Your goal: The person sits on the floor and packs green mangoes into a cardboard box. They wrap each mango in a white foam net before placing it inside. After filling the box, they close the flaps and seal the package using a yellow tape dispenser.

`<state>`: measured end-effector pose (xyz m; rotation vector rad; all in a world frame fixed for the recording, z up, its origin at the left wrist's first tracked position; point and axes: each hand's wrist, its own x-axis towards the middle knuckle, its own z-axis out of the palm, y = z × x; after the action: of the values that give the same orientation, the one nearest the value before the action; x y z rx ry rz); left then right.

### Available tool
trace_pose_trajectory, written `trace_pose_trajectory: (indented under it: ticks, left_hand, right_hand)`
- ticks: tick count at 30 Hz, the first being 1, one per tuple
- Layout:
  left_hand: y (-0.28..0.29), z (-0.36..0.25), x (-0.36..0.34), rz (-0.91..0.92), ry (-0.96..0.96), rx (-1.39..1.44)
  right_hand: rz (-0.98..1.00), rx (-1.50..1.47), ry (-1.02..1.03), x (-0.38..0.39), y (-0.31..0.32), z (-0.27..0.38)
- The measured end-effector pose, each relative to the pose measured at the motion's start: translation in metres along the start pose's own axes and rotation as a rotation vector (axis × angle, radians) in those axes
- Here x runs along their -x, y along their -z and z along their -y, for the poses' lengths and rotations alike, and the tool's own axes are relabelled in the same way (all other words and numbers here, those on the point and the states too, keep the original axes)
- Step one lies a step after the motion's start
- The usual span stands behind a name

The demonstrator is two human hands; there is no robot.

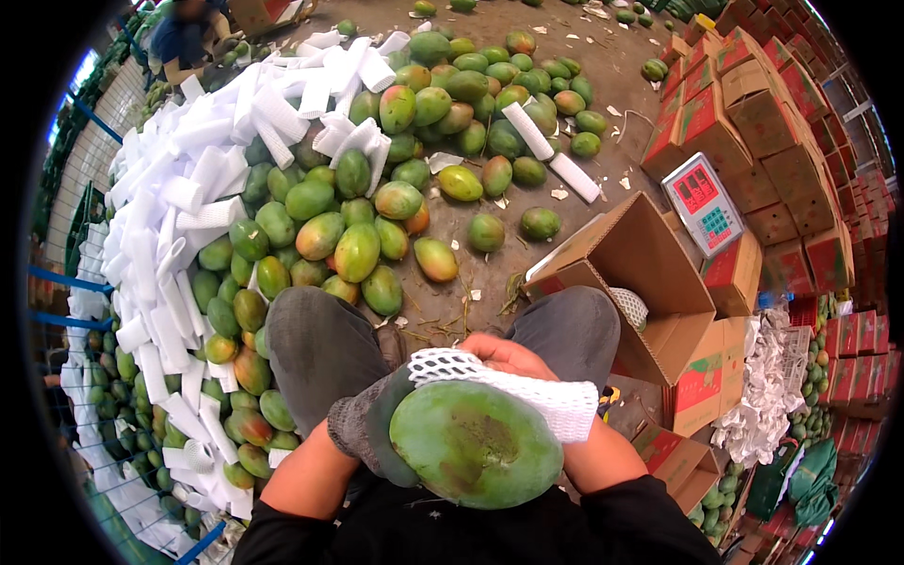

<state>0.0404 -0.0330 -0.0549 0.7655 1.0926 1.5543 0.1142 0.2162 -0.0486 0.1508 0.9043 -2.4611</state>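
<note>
My left hand (pixel 372 433), in a grey glove, holds a large green mango (pixel 471 443) with brown blemishes on its upper face, low in the middle of the view above my lap. My bare right hand (pixel 499 356) is behind the mango, fingers closed on a white foam mesh sleeve (pixel 556 400), which lies crosswise along the mango's upper right side; part of that hand is hidden by the sleeve and fruit.
A pile of mangoes (pixel 358 245) and white foam sleeves (pixel 169 226) fills the left and front. An open cardboard box (pixel 659 292), a scale (pixel 702 202) and stacked cartons (pixel 772 132) stand at my right. A co-worker (pixel 184 42) is at upper left.
</note>
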Motion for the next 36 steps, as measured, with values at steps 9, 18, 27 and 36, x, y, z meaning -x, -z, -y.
trace_pose_trajectory:
  ticks: [9,18,27,36]
  left_hand:
    - [-0.025,-0.017,0.013,-0.381,0.244,0.750]
    - [-0.064,-0.023,-0.007,-0.726,-0.257,0.430]
    - [-0.066,-0.026,-0.075,-0.630,-0.370,-0.235]
    - [-0.095,-0.091,-0.192,0.036,-0.502,-0.911]
  right_hand:
    - [0.070,-0.160,-0.025,0.004,-0.016,-0.009]
    - [-0.635,1.234,0.749,0.043,-0.043,0.042]
    - [-0.482,0.303,0.916,0.058,-0.049,-0.023]
    - [-0.547,-0.233,0.890,0.158,0.040,0.070]
